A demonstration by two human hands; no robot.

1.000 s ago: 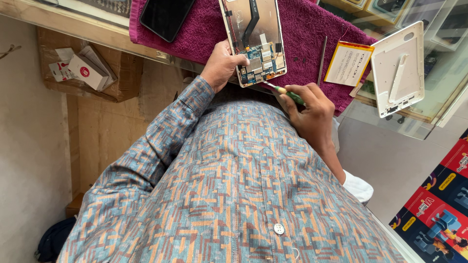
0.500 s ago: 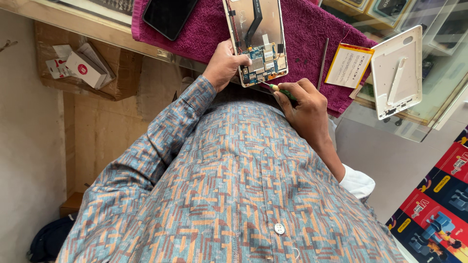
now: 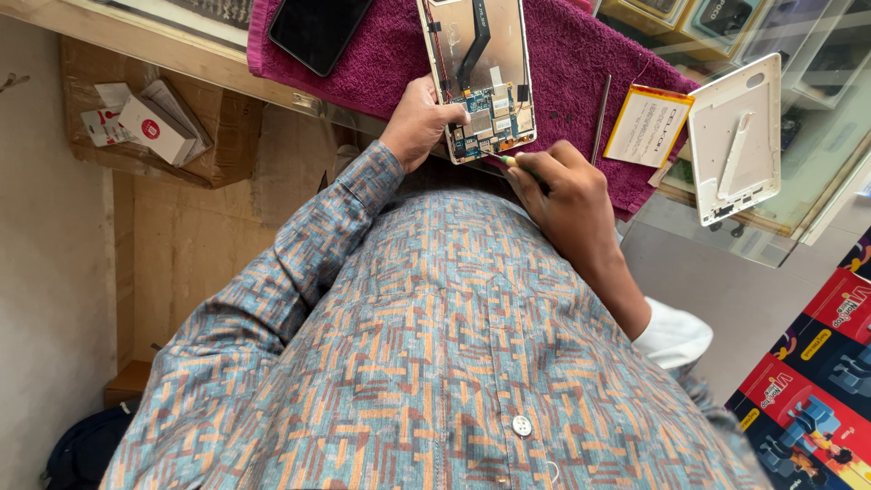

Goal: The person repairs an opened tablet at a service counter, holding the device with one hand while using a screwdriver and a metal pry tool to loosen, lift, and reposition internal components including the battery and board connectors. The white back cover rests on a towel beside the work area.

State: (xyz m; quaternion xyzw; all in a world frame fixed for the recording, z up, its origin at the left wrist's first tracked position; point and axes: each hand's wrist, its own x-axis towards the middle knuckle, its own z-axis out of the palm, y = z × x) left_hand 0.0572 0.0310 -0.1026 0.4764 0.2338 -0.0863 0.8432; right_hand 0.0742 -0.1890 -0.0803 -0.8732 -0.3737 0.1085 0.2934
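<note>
An opened tablet point(image 3: 478, 73) with its back removed lies on a magenta towel point(image 3: 562, 63), circuit board and cables showing. My left hand point(image 3: 419, 122) grips the tablet's near left corner. My right hand point(image 3: 561, 195) holds a small screwdriver point(image 3: 513, 163) with a green and yellow handle. Its tip touches the circuit board at the tablet's near edge.
On the towel lie a black phone point(image 3: 318, 32), a thin metal tool point(image 3: 600, 118) and a yellow-edged flat battery point(image 3: 648, 125). The white back cover point(image 3: 733, 136) rests on the glass counter at right. A cardboard box point(image 3: 145, 127) with small packets sits lower left. Colourful boxes point(image 3: 817, 381) stand at bottom right.
My right hand with the screwdriver has shifted slightly left and up towards the board. My left hand keeps its grip on the tablet.
</note>
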